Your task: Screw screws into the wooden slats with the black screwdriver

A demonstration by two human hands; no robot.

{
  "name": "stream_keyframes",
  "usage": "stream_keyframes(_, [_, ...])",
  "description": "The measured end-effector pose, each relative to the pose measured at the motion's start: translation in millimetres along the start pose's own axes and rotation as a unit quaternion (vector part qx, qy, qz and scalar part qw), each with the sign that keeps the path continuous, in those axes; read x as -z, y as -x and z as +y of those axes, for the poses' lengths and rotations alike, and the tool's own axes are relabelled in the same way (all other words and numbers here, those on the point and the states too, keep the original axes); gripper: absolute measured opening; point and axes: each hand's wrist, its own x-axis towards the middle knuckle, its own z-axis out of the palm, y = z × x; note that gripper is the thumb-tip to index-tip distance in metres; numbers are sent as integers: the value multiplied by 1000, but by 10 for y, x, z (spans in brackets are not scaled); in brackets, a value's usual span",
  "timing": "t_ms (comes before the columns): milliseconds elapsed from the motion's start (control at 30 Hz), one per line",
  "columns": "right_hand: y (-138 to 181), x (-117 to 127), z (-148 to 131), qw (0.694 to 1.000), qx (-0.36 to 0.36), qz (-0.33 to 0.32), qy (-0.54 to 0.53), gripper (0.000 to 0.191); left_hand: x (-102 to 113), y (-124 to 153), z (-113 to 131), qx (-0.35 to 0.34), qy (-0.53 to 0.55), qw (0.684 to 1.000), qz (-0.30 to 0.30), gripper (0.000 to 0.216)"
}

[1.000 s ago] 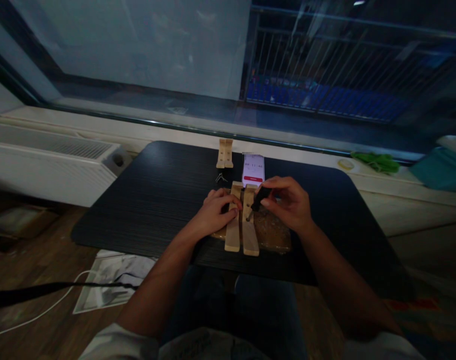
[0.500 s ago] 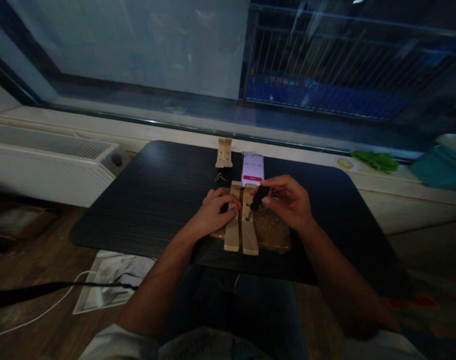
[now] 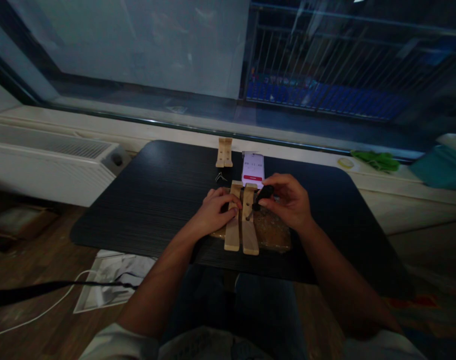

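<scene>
My right hand (image 3: 291,201) pinches the black handle of a screwdriver (image 3: 264,197) between thumb and fingers. The screwdriver leans to the right, its thin shaft reaching down to a hole in the right wooden piece (image 3: 250,240). That piece has an upturned far end and another hole higher up. My left hand (image 3: 218,212) is closed over the left wooden piece (image 3: 233,236), thumb and index finger pressing on it; some fingers are hidden. The two pieces lie side by side across a brown block in clear wrap (image 3: 275,230).
On the dark table (image 3: 145,200) stands another pair of wooden pieces (image 3: 224,153), with small metal parts (image 3: 220,177) nearby. A lit phone (image 3: 253,169) lies beyond my hands. A radiator (image 3: 51,160) is at left; tape (image 3: 345,163) and a green package (image 3: 376,161) sit on the windowsill.
The screwdriver handle has tilted further to the right, with my right hand's fingers shifting on it. My left hand and the wooden pieces stay in place.
</scene>
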Motion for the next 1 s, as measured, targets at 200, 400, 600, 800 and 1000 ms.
stream_keyframes(200, [-17,-16,-2,999,35,3,14,31,-7,4,-21,-6,2,1000,3,14])
stream_keyframes(400, [-6,5,-21,998,40,-38,29,33,-1,12,-12,-5,7,1000,3,15])
stream_keyframes(600, [8,16,-80,996,19,-86,23,34,-14,8,-28,-4,7,1000,5,16])
stream_keyframes(800, [3,0,-80,998,21,-54,26,29,-17,3,-38,-9,7,1000,3,13])
stream_keyframes(1000, [6,-32,-82,998,24,-40,33,27,-13,6,-35,-7,2,1000,2,14])
